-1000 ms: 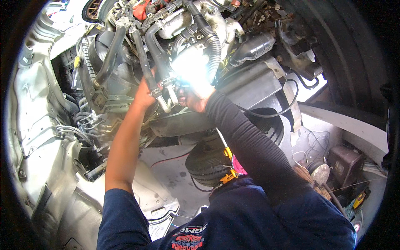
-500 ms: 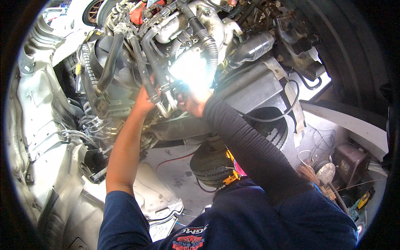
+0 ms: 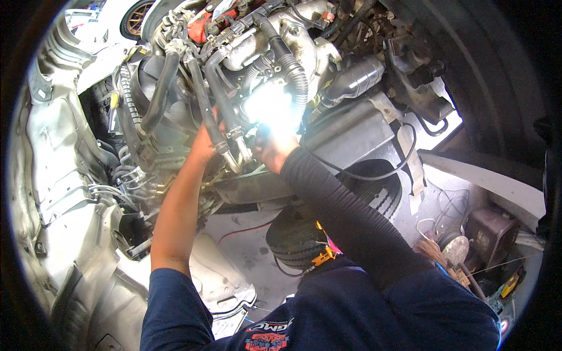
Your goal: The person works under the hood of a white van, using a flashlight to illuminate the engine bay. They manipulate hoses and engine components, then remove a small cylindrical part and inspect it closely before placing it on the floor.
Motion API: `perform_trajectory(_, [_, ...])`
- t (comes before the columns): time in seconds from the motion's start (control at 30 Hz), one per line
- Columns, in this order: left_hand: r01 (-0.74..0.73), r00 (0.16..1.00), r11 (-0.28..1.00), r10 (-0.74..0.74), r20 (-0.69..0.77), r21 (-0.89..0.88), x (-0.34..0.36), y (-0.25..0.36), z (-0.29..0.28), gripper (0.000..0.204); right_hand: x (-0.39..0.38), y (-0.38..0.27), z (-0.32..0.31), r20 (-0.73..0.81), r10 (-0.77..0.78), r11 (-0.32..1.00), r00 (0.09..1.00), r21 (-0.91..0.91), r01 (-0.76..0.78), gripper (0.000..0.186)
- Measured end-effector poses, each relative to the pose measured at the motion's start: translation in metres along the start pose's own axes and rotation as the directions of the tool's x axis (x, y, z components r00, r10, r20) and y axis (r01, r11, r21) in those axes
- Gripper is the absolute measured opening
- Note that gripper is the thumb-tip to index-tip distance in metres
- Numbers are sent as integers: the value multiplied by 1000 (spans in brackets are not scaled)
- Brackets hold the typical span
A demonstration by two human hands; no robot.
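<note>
Reaching forward, arms (image 3: 177, 216) outstretched, left hand (image 3: 205, 143) and right hand (image 3: 274, 154) flanked two hoses (image 3: 204, 104), one light (image 3: 273, 107) glared, fingers' grip couldn't be told.

Bare hands (image 3: 275, 153) among black hoses (image 3: 203, 99) and pale metal pipe (image 3: 232, 161), beside white glare (image 3: 272, 108).
</note>
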State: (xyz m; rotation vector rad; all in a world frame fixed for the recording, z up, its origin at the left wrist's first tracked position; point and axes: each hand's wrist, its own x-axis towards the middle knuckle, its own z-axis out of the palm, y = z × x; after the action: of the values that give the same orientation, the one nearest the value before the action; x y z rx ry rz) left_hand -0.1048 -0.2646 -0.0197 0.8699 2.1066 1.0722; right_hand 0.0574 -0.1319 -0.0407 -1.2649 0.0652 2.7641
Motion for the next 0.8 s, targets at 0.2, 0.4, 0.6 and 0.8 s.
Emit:
perform_trajectory(0.2, [151,985,989,-150,-83,5,-5,-18,-19,51,-9,-4,-1,39,-58,996,998,77,55,15])
perform_trajectory(0.4, [27,753,920,239,-614,391,-35,61,-16,27,-11,-11,-7,113,-37,994,993,103,25,15])
perform_trajectory(0.6, [-293,945,567,294,143,770,20,133,-8,48,-10,-8,-2,95,-60,997,994,50,56,26])
perform_trajectory(0.8, [-179,947,493,-150,286,852,50,147,4,60,-14,-13,-4,158,3,999,987,44,-10,29])
